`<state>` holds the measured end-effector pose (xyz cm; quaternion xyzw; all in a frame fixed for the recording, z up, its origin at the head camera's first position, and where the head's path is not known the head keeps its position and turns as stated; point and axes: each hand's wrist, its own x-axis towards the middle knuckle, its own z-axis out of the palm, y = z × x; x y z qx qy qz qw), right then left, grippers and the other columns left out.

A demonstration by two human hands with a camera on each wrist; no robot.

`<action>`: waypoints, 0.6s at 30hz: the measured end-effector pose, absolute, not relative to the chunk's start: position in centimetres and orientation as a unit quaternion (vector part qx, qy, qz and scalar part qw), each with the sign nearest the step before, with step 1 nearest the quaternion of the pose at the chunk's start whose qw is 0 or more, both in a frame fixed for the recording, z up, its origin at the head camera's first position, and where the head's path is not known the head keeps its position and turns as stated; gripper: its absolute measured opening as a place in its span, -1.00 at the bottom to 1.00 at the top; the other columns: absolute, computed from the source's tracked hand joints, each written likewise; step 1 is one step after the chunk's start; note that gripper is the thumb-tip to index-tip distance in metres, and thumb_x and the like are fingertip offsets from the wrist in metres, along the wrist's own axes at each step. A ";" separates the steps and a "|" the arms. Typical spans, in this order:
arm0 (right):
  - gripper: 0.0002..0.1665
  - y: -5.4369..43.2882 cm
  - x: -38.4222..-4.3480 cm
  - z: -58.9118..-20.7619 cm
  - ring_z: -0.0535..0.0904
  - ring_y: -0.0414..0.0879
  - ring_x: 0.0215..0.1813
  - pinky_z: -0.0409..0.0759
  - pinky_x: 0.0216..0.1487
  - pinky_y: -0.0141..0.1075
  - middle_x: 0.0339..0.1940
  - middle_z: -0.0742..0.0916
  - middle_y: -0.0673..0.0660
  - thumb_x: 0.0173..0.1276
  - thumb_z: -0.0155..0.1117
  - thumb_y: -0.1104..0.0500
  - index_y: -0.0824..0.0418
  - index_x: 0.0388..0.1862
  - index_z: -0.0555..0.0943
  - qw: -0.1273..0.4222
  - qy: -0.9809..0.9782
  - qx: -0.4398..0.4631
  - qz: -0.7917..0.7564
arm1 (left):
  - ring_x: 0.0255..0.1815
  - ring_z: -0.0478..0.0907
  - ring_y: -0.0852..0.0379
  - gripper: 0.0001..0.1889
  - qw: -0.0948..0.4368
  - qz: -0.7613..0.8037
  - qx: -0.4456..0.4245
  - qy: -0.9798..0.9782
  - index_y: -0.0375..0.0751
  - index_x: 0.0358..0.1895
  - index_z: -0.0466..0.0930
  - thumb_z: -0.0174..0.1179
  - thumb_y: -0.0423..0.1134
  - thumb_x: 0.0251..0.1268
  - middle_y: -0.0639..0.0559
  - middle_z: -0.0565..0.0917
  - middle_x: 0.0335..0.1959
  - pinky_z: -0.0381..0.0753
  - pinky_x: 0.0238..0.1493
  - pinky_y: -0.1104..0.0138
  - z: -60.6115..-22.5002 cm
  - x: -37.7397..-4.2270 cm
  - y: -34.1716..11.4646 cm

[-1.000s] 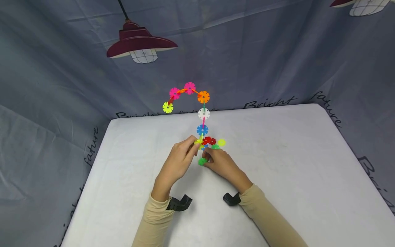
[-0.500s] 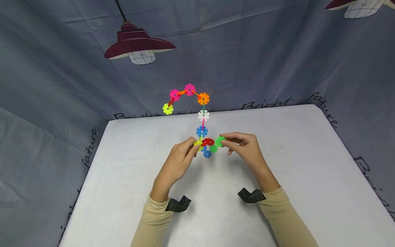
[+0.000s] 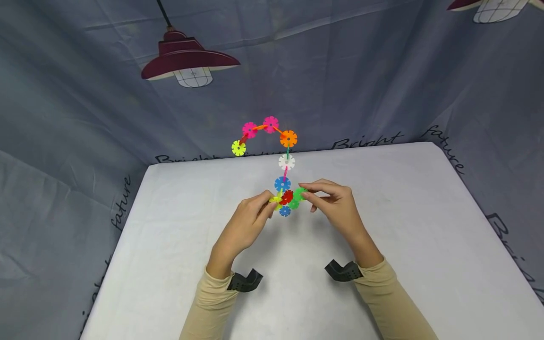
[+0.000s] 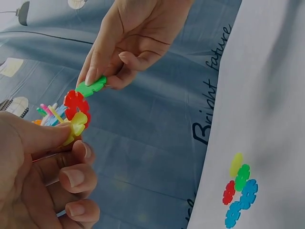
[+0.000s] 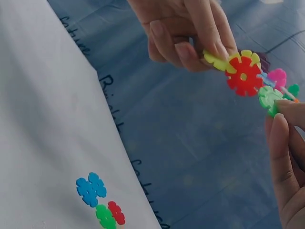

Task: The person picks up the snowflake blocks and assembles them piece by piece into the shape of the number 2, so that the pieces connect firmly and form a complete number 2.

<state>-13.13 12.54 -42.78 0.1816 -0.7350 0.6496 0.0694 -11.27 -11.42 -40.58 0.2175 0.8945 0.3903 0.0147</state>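
Note:
My left hand [image 3: 248,217] pinches a yellow notched disc [image 4: 78,125] at the lower end of a chain of interlocking snowflake discs. From there the chain rises through a blue disc [image 3: 282,183], a white disc [image 3: 286,162] and an orange disc [image 3: 289,139], then curves left past pink ones to a yellow disc [image 3: 238,148]. A red disc [image 5: 244,76] sits against the held yellow one. My right hand [image 3: 335,205] pinches a green disc [image 4: 91,88] between thumb and finger, its edge at the red disc's edge. Whether they interlock cannot be seen.
Several loose discs lie on the white table [image 3: 403,212] below the hands, among them a blue disc [image 4: 248,194], a green disc [image 4: 242,177], a red disc [image 4: 228,192] and a yellow disc [image 4: 236,164]. A grey printed curtain [image 3: 340,71] hangs behind.
My right hand has come up and right from the loose discs with the green disc, then slightly left to the red disc. The chain's top has shifted a little right; my left hand keeps its pinch.

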 end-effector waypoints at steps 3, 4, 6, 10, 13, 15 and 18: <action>-0.71 12.5 -13.1 -42.8 0.66 -0.09 -0.23 0.71 -0.41 -0.30 -0.07 0.80 0.20 0.33 0.43 0.38 0.26 0.04 0.78 0.072 -0.735 0.185 0.648 | -0.50 0.38 0.17 -0.82 0.016 0.391 0.223 0.893 -0.05 -0.23 0.49 0.03 -0.14 0.65 0.09 0.50 -0.47 0.36 -0.47 0.39 -40.6 -11.2 -11.5; -0.70 12.6 -13.1 -42.8 0.66 -0.09 -0.23 0.71 -0.40 -0.30 -0.07 0.80 0.22 0.33 0.43 0.39 0.26 0.04 0.78 0.072 -0.735 0.186 0.648 | -0.50 0.37 0.17 -0.82 0.016 0.392 0.224 0.892 -0.05 -0.23 0.49 0.03 -0.14 0.65 0.10 0.49 -0.48 0.36 -0.47 0.39 -40.6 -11.2 -11.5; -0.70 12.6 -13.1 -42.8 0.66 -0.09 -0.24 0.71 -0.40 -0.30 -0.07 0.80 0.25 0.32 0.43 0.41 0.27 0.03 0.78 0.070 -0.734 0.188 0.649 | -0.51 0.36 0.18 -0.82 0.016 0.393 0.225 0.892 -0.04 -0.24 0.48 0.03 -0.13 0.65 0.12 0.48 -0.48 0.35 -0.47 0.39 -40.6 -11.2 -11.4; -0.69 12.6 -13.2 -42.8 0.67 -0.13 -0.25 0.71 -0.40 -0.29 -0.08 0.80 0.28 0.31 0.42 0.45 0.29 0.02 0.78 0.066 -0.733 0.191 0.649 | -0.52 0.35 0.18 -0.82 0.017 0.394 0.225 0.891 -0.04 -0.24 0.48 0.03 -0.13 0.65 0.13 0.46 -0.49 0.34 -0.48 0.39 -40.6 -11.2 -11.5; -0.68 12.7 -13.2 -42.8 0.66 -0.10 -0.26 0.71 -0.40 -0.29 -0.11 0.80 0.29 0.30 0.41 0.46 0.30 0.02 0.78 0.063 -0.734 0.194 0.648 | -0.52 0.35 0.18 -0.82 0.019 0.394 0.224 0.891 -0.04 -0.23 0.48 0.03 -0.13 0.65 0.14 0.45 -0.49 0.34 -0.47 0.39 -40.6 -11.3 -11.5; -0.69 12.6 -13.2 -42.8 0.66 -0.10 -0.26 0.71 -0.40 -0.29 -0.12 0.79 0.28 0.31 0.42 0.45 0.30 0.03 0.78 0.061 -0.735 0.196 0.647 | -0.51 0.35 0.18 -0.82 0.021 0.393 0.223 0.892 -0.04 -0.22 0.48 0.03 -0.13 0.65 0.14 0.45 -0.49 0.34 -0.47 0.39 -40.6 -11.3 -11.5; -0.69 12.6 -13.2 -42.8 0.65 -0.12 -0.27 0.71 -0.40 -0.29 -0.12 0.80 0.26 0.31 0.43 0.43 0.30 0.03 0.77 0.060 -0.736 0.194 0.645 | -0.51 0.35 0.18 -0.83 0.024 0.391 0.222 0.893 -0.04 -0.22 0.48 0.03 -0.13 0.65 0.14 0.45 -0.49 0.34 -0.47 0.39 -40.6 -11.3 -11.6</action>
